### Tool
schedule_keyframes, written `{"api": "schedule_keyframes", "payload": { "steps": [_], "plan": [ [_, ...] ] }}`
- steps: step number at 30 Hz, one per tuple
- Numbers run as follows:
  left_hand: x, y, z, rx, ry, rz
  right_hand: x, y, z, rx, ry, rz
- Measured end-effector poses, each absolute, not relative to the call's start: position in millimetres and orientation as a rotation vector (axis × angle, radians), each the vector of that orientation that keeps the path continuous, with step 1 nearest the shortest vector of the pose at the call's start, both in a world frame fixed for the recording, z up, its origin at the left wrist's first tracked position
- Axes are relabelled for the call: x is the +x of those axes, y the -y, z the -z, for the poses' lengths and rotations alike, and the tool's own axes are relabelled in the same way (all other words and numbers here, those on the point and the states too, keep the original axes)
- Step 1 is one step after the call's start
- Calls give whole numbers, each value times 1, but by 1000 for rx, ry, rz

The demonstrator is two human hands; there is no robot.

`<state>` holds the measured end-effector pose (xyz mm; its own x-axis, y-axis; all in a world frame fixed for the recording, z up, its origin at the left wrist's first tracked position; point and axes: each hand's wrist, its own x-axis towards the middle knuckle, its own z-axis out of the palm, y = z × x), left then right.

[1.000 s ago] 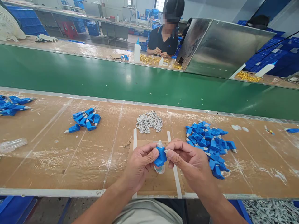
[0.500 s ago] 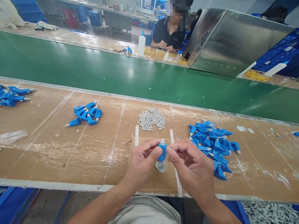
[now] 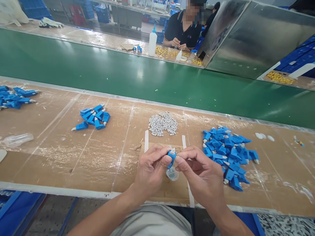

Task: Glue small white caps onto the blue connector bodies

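My left hand (image 3: 154, 167) pinches a small blue plastic part (image 3: 171, 159) with a pale tip pointing up and away. At its right side, my right hand (image 3: 200, 172) has thumb and index finger closed together; whatever they pinch is too small to make out. Below the held part sits a small round clear dish (image 3: 172, 174) on a cardboard sheet (image 3: 162, 193). Beyond my hands lies a pile of small grey pieces (image 3: 162, 124). A large heap of similar blue parts (image 3: 230, 154) is to the right, and a smaller group of them (image 3: 94, 116) to the left.
A green conveyor belt (image 3: 133, 77) runs across beyond the table. On its far side a person (image 3: 183, 31) handles something small, near a white bottle (image 3: 152, 42), gold-coloured pieces (image 3: 163, 51) and a metal hood (image 3: 256, 39). More blue parts (image 3: 17, 97) and a clear plastic tube (image 3: 18, 140) lie far left.
The blue part has tilted in my fingers, so its tip looks lower and more foreshortened. The whole view has shifted slightly. Both hands keep their pinching pose.
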<state>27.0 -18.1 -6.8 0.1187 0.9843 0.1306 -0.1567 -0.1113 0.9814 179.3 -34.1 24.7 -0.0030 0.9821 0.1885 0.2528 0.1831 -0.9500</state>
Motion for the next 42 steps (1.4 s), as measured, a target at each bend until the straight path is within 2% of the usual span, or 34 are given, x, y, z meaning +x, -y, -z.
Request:
{"api": "schedule_keyframes", "payload": {
  "steps": [6, 13, 16, 33, 42],
  "plan": [
    [25, 15, 0, 1044, -785, -1148, 189, 24, -24, -1118, 1246, -1133],
    [28, 17, -6, 636, -571, -910, 205, 17, -14, -1043, 835, -1735],
    [31, 16, -7, 594, -581, -863, 201, 19, -11, -957, 771, -1888],
    [32, 24, -2, 672, -647, -897, 189, 23, -3, -905, 712, -1939],
    [13, 12, -13, -2, -239, -723, 194, 24, -37, -860, 866, -1927]
  ]
}}
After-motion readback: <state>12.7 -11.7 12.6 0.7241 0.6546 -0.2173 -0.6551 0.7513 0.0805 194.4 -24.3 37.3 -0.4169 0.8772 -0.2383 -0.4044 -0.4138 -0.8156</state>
